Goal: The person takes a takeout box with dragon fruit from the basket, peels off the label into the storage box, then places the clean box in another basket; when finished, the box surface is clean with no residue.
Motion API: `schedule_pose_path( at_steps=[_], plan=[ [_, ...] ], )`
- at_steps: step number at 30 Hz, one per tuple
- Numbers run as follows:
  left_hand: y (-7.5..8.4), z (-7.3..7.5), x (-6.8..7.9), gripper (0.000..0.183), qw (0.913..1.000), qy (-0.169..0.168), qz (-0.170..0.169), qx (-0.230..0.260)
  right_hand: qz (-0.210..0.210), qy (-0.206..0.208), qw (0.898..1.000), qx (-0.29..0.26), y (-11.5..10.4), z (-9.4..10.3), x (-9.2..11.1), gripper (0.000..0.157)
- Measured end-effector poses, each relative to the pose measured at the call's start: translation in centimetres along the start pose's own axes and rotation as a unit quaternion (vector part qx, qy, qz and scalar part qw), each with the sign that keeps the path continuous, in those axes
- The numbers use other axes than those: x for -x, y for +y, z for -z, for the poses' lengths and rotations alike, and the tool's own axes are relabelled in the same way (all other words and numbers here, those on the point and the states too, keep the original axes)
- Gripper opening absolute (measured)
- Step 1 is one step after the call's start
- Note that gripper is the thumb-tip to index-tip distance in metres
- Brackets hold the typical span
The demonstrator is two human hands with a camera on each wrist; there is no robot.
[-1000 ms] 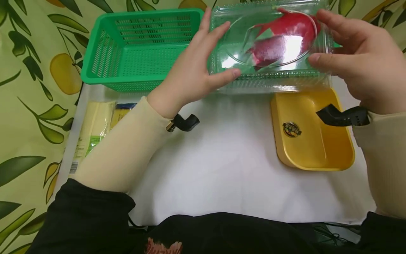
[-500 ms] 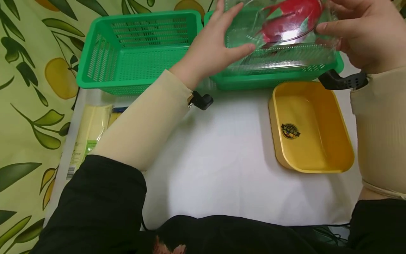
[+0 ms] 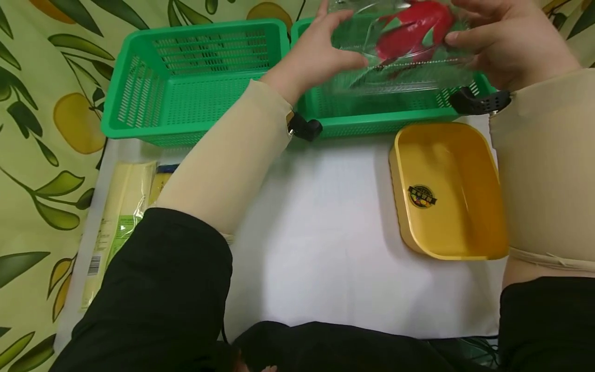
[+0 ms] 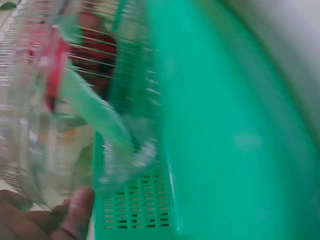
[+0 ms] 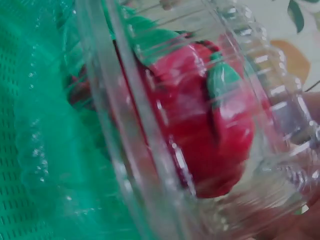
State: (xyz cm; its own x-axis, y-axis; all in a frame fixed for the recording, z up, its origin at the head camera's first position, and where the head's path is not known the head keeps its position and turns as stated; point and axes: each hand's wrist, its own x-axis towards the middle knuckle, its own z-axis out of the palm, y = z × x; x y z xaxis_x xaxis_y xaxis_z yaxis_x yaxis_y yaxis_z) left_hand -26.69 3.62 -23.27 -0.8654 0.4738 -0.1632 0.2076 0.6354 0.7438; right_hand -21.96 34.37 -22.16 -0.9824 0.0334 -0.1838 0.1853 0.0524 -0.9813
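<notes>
A clear plastic clamshell box [image 3: 420, 77] with a red dragon fruit [image 3: 395, 41] inside is held over the right green basket [image 3: 386, 124]. At its left end my left hand [image 3: 316, 57] grips it, thumb toward me. My right hand [image 3: 516, 44] holds the right end, thumb on the near side and the other fingers partly hidden. The dragon fruit [image 5: 200, 110] shows green-tipped scales in the right wrist view. In the left wrist view, the thumb of my left hand [image 4: 50, 220] is at the box's edge, blurred.
A second green basket [image 3: 195, 129] stands on the left. Nearer me on the right is a yellow tub [image 3: 446, 206] with a round label. Long plastic packets [image 3: 121, 206] lie at the left edge, partly behind my left sleeve. White cloth [image 3: 325, 232] covers the table.
Both hands have carried the box away from me, over the right basket, uncovering that basket's near rim and the yellow tub's back edge. In the last half second they have shifted slightly left.
</notes>
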Motion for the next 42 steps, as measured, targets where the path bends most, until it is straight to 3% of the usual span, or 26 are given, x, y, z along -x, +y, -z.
schedule_pose_path(
  at_steps=[3,12,20,23,28,34,40,42],
  plan=[
    [-0.1,0.1,-0.6,0.094,0.9996,-0.013,0.024,0.003,-0.039,-0.003,0.999,0.016,0.5,0.1,-0.9,0.063],
    [-0.5,-0.7,-1.8,0.094,0.9958,-0.045,0.079,0.01,-0.099,-0.047,0.993,-0.041,2.8,1.1,-2.8,0.067],
    [-0.6,-0.8,-2.3,0.093,0.991,-0.073,0.112,-0.015,-0.132,-0.079,0.987,0.044,3.9,1.3,-4.0,0.074],
    [-0.7,-0.8,-2.7,0.093,0.9899,-0.083,0.115,0.004,-0.139,-0.085,0.984,0.067,4.2,1.3,-4.3,0.075],
    [-0.9,-0.8,-3.0,0.096,0.9874,-0.099,0.123,0.006,-0.146,-0.093,0.983,0.054,4.8,1.5,-4.7,0.077],
    [-0.9,-0.6,-3.0,0.099,0.9829,-0.122,0.131,-0.04,-0.14,-0.12,0.975,0.122,4.9,1.3,-5.0,0.078],
    [-1.3,-0.4,-3.2,0.108,0.9779,-0.13,0.14,-0.085,-0.143,-0.108,0.978,0.11,4.6,0.5,-5.4,0.08],
    [-1.4,-0.3,-3.3,0.11,0.9763,-0.133,0.139,-0.099,-0.142,-0.107,0.975,0.131,4.5,0.2,-5.3,0.08]
  ],
)
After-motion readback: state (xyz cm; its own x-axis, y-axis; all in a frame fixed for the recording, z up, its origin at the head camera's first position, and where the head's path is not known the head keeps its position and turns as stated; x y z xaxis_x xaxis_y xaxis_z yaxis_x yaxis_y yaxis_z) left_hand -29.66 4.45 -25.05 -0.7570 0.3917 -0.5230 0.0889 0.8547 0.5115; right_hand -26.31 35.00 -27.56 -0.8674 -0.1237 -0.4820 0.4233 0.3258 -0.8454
